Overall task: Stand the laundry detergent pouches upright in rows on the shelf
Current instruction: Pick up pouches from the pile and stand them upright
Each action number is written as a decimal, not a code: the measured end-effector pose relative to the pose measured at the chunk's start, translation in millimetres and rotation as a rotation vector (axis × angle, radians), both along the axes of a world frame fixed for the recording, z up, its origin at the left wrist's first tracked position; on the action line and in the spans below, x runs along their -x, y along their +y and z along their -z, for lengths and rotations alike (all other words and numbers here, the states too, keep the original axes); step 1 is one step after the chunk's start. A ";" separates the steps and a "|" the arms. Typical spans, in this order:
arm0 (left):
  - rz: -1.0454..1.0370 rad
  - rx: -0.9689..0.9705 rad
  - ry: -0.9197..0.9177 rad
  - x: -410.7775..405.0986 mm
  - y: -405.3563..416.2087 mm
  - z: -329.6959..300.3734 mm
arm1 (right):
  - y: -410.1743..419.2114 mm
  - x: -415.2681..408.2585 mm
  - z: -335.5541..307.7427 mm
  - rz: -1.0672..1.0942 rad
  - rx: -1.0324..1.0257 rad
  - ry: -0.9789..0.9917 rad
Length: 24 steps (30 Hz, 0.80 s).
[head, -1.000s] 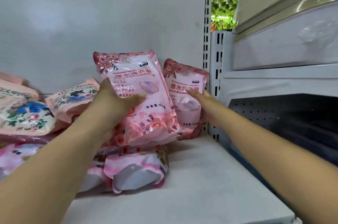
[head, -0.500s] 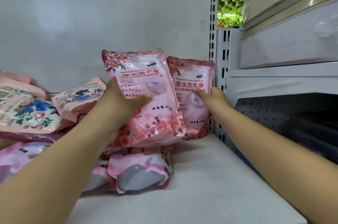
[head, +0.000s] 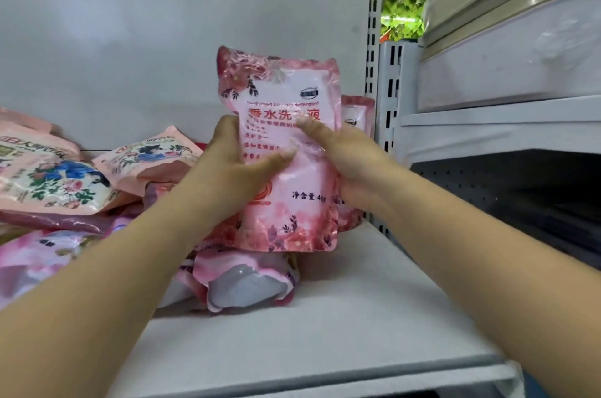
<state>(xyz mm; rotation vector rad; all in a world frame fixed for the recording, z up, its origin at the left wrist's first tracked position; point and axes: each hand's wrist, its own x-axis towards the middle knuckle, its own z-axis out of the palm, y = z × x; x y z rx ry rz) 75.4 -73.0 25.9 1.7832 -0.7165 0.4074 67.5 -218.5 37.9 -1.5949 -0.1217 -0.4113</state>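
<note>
1. A glossy pink plastic detergent pouch with a rose print and red Chinese lettering [head: 286, 150] stands upright at the centre of the frame, its bottom edge low over the white shelf board [head: 341, 326].
2. The left hand [head: 234, 166] grips the pouch's left edge, thumb across the front.
3. The right hand [head: 348, 157] clasps its right edge, a finger laid over the lettering.
4. A second matching pink pouch [head: 356, 114] stands just behind it to the right, mostly hidden, beside the slotted white upright post [head: 374, 39].
5. A pink pouch lying on its side, grey bottom gusset showing [head: 247, 283], rests on the shelf just below the held pouch.
6. At middle left, a loose heap of flat peach pouches with a blue-and-pink flower print [head: 55, 183] lies piled.
</note>
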 end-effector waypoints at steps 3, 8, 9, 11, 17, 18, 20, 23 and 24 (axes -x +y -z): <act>0.097 -0.192 -0.008 9.0 4.8 -3.3 | -16.6 10.5 -2.9 0.126 -0.129 -0.197; -0.004 -0.763 -0.069 6.5 6.3 0.9 | -39.6 32.3 -2.5 0.295 0.183 -0.491; -0.079 -0.916 -0.100 6.1 4.7 2.8 | -43.0 33.0 1.2 0.335 0.240 -0.509; -0.197 -1.132 -0.212 3.3 1.2 7.3 | -51.0 28.6 12.1 0.413 0.246 -0.498; -0.269 -1.143 -0.318 -4.6 1.3 10.5 | -64.8 14.5 35.8 0.527 -0.004 -0.519; -0.273 -1.143 -0.322 -5.5 1.9 10.0 | -64.4 11.5 36.9 0.539 0.008 -0.526; -0.291 -1.118 -0.337 -10.9 2.7 7.6 | -63.5 5.2 38.5 0.572 0.032 -0.535; -0.318 -0.990 -0.376 -17.4 7.9 0.3 | -64.5 -0.3 40.3 0.609 0.037 -0.549; -0.321 -0.951 -0.381 -19.2 10.9 -1.9 | -65.9 -0.9 41.1 0.609 0.036 -0.547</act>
